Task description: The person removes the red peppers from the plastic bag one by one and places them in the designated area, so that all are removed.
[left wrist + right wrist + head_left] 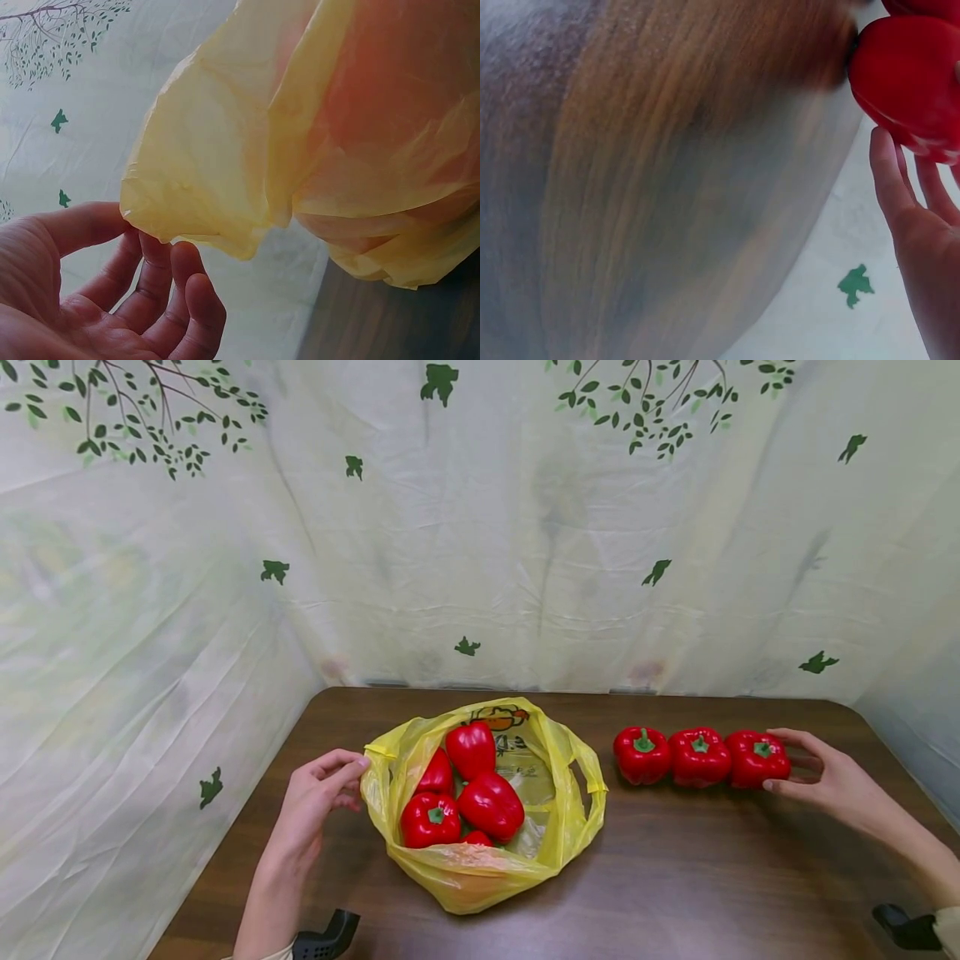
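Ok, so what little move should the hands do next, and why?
Maybe the right hand should lift the rightmost pepper a little: its thumb and fingers are on that pepper's side. The left hand pinches the edge of the yellow bag, which is open, with peppers inside and some room on its right.

text: none legible | yellow bag [468, 889]: dark lettering [512, 743] below orange printed figure [501, 718], too small to read
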Motion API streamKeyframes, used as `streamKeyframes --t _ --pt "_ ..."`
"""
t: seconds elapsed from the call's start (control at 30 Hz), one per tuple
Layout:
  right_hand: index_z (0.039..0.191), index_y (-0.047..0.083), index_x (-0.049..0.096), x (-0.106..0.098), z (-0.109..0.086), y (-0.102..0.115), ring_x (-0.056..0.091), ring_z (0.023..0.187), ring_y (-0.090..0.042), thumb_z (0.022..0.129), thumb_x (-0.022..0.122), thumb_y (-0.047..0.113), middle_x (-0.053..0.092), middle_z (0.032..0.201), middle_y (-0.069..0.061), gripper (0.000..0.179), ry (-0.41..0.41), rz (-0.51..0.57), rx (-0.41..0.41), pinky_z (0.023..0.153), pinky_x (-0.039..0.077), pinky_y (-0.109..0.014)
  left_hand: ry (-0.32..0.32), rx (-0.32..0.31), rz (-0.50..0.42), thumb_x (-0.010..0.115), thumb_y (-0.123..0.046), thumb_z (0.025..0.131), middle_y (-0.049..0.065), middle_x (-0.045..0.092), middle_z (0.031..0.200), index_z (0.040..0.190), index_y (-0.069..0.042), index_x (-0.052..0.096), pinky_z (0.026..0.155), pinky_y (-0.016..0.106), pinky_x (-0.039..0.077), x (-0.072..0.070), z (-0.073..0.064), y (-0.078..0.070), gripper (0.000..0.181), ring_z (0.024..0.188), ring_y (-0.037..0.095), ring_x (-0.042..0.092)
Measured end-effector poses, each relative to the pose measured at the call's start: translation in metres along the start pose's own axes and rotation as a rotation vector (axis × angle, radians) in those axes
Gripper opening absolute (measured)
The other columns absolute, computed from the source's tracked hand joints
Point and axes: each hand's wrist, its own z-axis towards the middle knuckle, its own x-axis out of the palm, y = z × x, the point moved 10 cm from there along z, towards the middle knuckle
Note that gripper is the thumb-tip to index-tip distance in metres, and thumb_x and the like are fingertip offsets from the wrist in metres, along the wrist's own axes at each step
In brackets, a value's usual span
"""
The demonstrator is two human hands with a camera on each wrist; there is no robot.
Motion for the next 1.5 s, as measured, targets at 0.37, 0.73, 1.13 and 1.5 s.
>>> streamKeyframes --t 0.37,0.73,1.13,1.5 --pt "0.145 -0.005 0.030 0.006 0.002 -0.002 0.043 0.113 -0.062 0.084 0.079 0.017 0.036 0.139 -0.036 0.081 0.034 0.038 0.010 0.068 0.058 -0.036 0.002 -0.007 -0.003 0.069 -0.028 0.094 0.004 0.066 0.089 0.103 -0.003 0.068 0.069 0.033 0.055 0.000 0.000 0.001 0.027 0.073 0.024 0.061" --pt "0.146 -0.006 0.029 0.009 0.002 -0.002 0.045 0.112 -0.060 0.082 0.079 0.013 0.037 0.138 -0.036 0.083 0.023 0.047 0.003 0.070 0.049 -0.013 0.001 -0.010 -0.003 0.069 -0.029 0.094 0.004 0.067 0.091 0.104 -0.003 0.068 0.070 0.034 0.055 0.000 0.002 0.003 0.027 0.074 0.023 0.061" --pt "0.149 -0.002 0.027 0.000 -0.002 0.007 0.040 0.118 -0.055 0.081 0.082 0.023 0.036 0.142 -0.035 0.091 0.007 -0.013 0.014 0.078 0.049 -0.065 0.003 -0.008 -0.006 0.069 -0.029 0.094 0.004 0.066 0.091 0.104 -0.003 0.068 0.070 0.034 0.056 0.000 0.002 0.003 0.028 0.073 0.024 0.061" --pt "0.148 0.009 0.039 -0.015 -0.003 0.037 0.045 0.118 -0.046 0.083 0.081 0.028 0.047 0.139 -0.024 0.080 -0.132 -0.039 -0.021 0.077 0.029 0.001 0.001 -0.009 -0.011 0.069 -0.029 0.093 0.004 0.066 0.092 0.103 -0.004 0.069 0.070 0.034 0.056 -0.001 0.003 0.003 0.027 0.074 0.025 0.061"
